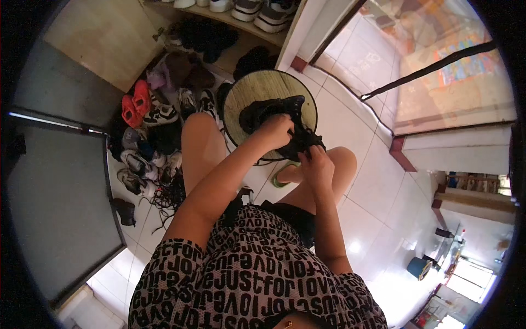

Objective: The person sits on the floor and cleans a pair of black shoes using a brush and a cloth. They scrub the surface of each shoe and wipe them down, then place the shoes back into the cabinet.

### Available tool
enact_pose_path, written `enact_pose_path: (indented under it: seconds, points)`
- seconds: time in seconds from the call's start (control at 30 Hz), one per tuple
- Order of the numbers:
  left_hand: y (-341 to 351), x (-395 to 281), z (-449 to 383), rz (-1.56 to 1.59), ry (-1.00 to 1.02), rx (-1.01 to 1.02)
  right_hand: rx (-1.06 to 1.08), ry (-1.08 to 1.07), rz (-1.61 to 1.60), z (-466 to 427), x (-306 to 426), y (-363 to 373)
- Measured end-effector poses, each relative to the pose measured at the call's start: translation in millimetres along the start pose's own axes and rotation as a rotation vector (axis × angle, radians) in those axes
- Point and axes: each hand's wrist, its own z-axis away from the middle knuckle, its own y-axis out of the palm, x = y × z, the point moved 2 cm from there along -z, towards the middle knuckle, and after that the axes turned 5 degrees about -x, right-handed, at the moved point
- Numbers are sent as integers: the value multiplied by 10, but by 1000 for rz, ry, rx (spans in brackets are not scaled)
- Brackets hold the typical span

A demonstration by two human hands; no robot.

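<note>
Two black lace-up shoes lie close together on a round stool with a wood-look top. One black shoe rests across the middle of the top. The other black shoe sits nearer to me, over the stool's near right edge. My left hand is curled at the near shoe's upper; what its fingers pinch is hidden. With thumb and fingertips, my right hand grips the near edge of that same shoe. Both hands partly cover the shoes, and their dark details are hard to make out.
A shoe cabinet shelf holds several shoes beyond the stool. To the left, red shoes, sneakers and a tangle of dark laces crowd the tiled floor. A glass door stands at right. My knees flank the stool.
</note>
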Motion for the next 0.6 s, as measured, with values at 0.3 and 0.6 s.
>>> enact_pose_path:
  seconds: [0.3,0.6]
  points:
    - [-137,19,-12,161,15,211,-249,-68,-148,112,-200,-114]
    - [-82,67,-24,164,6,201,18,322,-855,169,-415,-149]
